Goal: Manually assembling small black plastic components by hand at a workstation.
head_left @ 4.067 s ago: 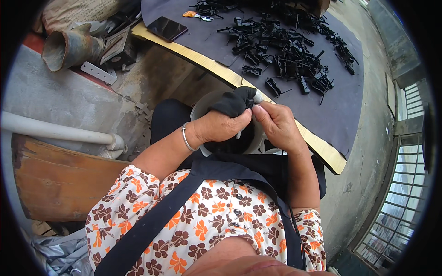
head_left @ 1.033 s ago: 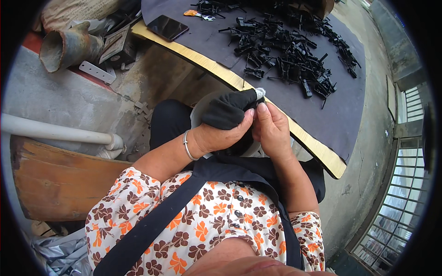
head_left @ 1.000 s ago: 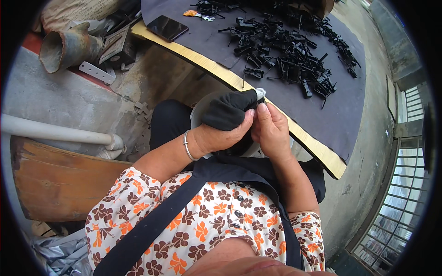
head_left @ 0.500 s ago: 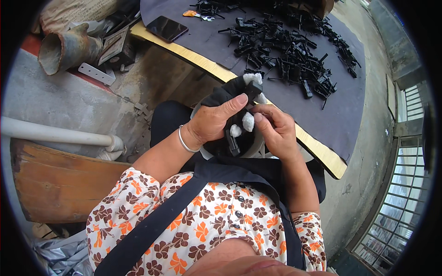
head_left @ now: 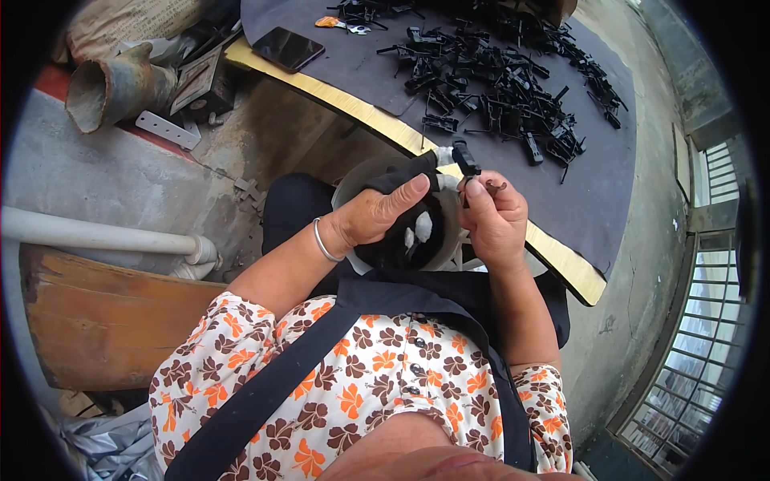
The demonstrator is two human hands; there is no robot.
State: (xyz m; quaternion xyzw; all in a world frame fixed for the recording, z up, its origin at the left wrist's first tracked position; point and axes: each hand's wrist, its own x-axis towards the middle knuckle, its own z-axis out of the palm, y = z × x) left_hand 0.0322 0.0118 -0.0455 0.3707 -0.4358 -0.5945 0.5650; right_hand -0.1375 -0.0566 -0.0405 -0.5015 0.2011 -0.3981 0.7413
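By the table's near edge (head_left: 561,258), I see the curled right hand (head_left: 496,220) pinch a black part (head_left: 463,156), long axis pointing tableward; left hand (head_left: 370,213) gapes, thumb spread.

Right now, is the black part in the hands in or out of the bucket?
Out. The right hand pinches the black part beyond the rim of the bucket.

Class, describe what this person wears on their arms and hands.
The short sleeves are white with orange and brown flowers. The left hand has black cloth with white tips over its fingers, leaving the thumb bare; a silver bangle circles that wrist. The right hand shows no glove.
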